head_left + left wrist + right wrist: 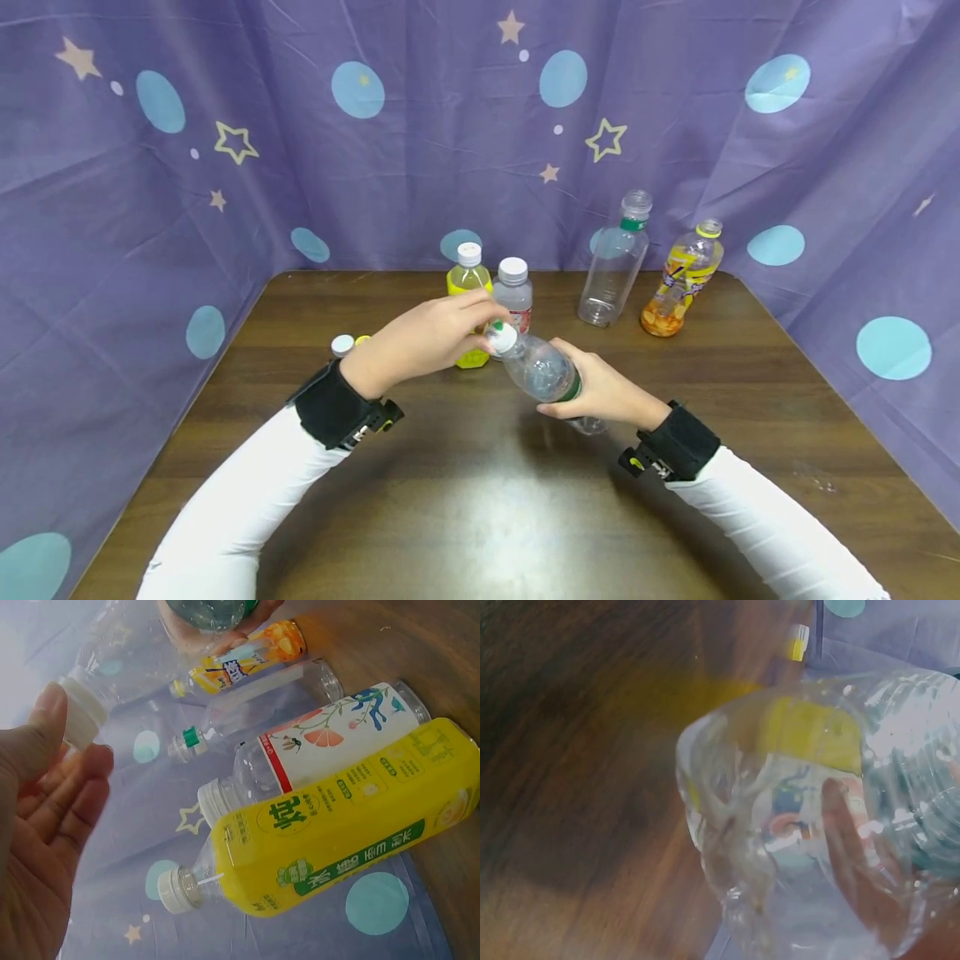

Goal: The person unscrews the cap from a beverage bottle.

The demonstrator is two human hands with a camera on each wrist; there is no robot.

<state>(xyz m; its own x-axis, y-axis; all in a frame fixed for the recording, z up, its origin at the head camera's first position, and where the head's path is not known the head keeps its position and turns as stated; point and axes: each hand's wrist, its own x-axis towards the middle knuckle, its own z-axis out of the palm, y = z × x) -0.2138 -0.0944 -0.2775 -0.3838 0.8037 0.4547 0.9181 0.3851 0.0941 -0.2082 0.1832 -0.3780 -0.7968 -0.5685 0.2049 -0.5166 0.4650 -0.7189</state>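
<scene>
Purple star-and-dot cloth [420, 158] wraps three sides of a dark wood table [480, 517].

We have a clear empty plastic bottle [542, 372] held above the table centre, tilted, neck pointing to our left and up. Right hand [603, 392] is wrapped round the lower body near the green label band; through the right wrist view the fingers [847, 847] show through the bottle wall, so the grip is closed on it. Left hand [423, 337] pinches the white cap [502, 337] at the neck, thumb [45, 727] and fingertips on the cap rim. We can't tell whether the cap is threaded on or loose.

Handling, as we judge it: the bottle is empty, so very light. Thin walls, will dent and flex if squeezed mid-body. Smooth plastic, somewhat slippery. Best hold is low on the body or at the stiffer shoulder and neck, with light pressure. The cap is small and ribbed, fine for a fingertip pinch.

Behind the hands:
- yellow drink bottle [469, 292], white cap, standing
- clear bottle with red-and-white label [514, 292] just beside it, on its right
- tall clear empty bottle [615, 262] with a green neck ring, farther right
- orange-yellow labelled bottle [684, 279] beside that, leaning slightly
- a loose white cap [342, 344] and something yellow next to it, near the left wrist
</scene>
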